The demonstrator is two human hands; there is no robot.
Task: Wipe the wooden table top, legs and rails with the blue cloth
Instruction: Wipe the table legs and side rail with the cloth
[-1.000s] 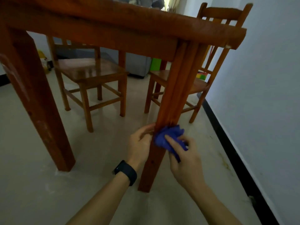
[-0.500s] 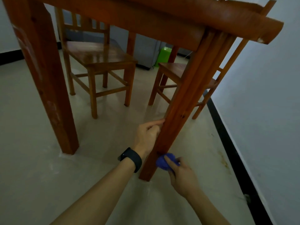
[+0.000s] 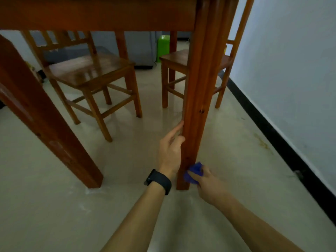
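Note:
A reddish wooden table leg [image 3: 198, 99] stands in the middle of the view, under the table's rail [image 3: 94, 13]. My right hand [image 3: 209, 184] grips a bunched blue cloth [image 3: 194, 172] and presses it against the leg's right face, just above the floor. My left hand [image 3: 170, 150], with a black watch on its wrist, holds the leg's left edge a little higher, fingers curled around it. A second table leg [image 3: 41, 120] slants down at the left. The table top is out of view.
Two wooden chairs stand beyond the table, one [image 3: 87, 73] at centre left and one [image 3: 181, 62] behind the near leg. A white wall with a black skirting [image 3: 283, 142] runs close on the right. A green bin [image 3: 163, 46] sits far back. The floor is pale tile.
My right hand has slid the cloth down the leg from mid height to near the foot. My left hand stays on the leg. The camera has dropped lower under the table.

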